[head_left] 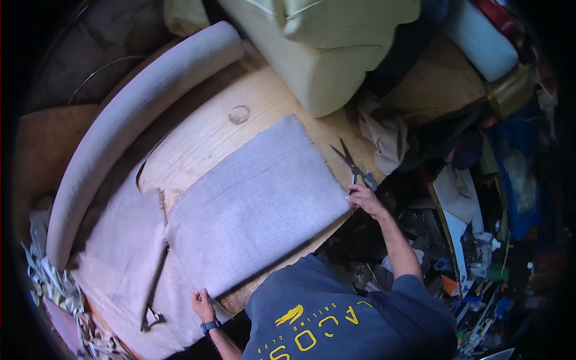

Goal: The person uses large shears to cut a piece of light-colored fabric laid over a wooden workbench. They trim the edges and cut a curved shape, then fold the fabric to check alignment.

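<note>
A folded piece of pale lilac-grey ribbed fabric (258,204) lies on the wooden table. My left hand (204,305), with a dark watch on its wrist, pinches the fabric at its near left corner. At the near right corner my right hand (366,201) is closed on the fabric edge. A pair of scissors (351,165) lies just beyond my right hand, its blades spread and pointing away. Whether my fingers touch the scissor handles is hard to make out.
A long curved padded roll (138,96) spans the left side. More pale fabric (120,246) lies left, with a thin dark strip (154,288) on it. A cream upholstered piece (336,60) stands at the far side. Crumpled beige cloth (384,138) and heaped clutter (480,252) are on the right.
</note>
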Tool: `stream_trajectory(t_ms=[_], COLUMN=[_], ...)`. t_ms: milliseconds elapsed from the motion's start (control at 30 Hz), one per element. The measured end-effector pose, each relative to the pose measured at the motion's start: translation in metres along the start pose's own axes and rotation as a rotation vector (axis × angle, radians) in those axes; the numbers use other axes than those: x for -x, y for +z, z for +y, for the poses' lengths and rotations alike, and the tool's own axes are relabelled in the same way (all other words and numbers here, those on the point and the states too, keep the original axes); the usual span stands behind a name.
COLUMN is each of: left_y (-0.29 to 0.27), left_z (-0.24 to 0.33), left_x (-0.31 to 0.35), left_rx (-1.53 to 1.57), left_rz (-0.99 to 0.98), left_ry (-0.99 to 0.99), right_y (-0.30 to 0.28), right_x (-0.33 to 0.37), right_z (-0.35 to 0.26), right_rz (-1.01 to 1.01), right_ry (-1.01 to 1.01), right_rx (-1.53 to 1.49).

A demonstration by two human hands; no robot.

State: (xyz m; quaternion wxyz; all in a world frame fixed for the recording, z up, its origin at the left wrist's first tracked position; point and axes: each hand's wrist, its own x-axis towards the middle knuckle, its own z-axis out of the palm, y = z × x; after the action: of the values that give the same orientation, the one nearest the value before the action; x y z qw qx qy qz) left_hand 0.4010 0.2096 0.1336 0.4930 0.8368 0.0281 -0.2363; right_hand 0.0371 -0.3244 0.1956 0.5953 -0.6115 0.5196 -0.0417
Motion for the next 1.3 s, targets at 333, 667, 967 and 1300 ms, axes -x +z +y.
stream_trajectory(t_ms=[333, 667, 967, 1300], left_y=[0.002, 0.045, 0.069, 0.079], left_z=[0.045, 0.078, 0.128, 0.132], left_x=[-0.007, -0.096, -0.129, -0.139], left_rx=[-0.364, -0.272, -0.307, -0.380], left_rz=[-0.028, 0.245, 0.371, 0.439], left_ry=[0.026, 0.056, 0.083, 0.126], right_y=[0.017, 0.023, 0.034, 0.039], right_x=[-0.039, -0.066, -0.079, -0.076], right_z=[0.021, -0.008, -0.011, -0.033], right_rz=[0.074, 0.050, 0.117, 0.110], right_ry=[0.042, 0.087, 0.054, 0.159], right_rx=[0.046, 0.174, 0.129, 0.606])
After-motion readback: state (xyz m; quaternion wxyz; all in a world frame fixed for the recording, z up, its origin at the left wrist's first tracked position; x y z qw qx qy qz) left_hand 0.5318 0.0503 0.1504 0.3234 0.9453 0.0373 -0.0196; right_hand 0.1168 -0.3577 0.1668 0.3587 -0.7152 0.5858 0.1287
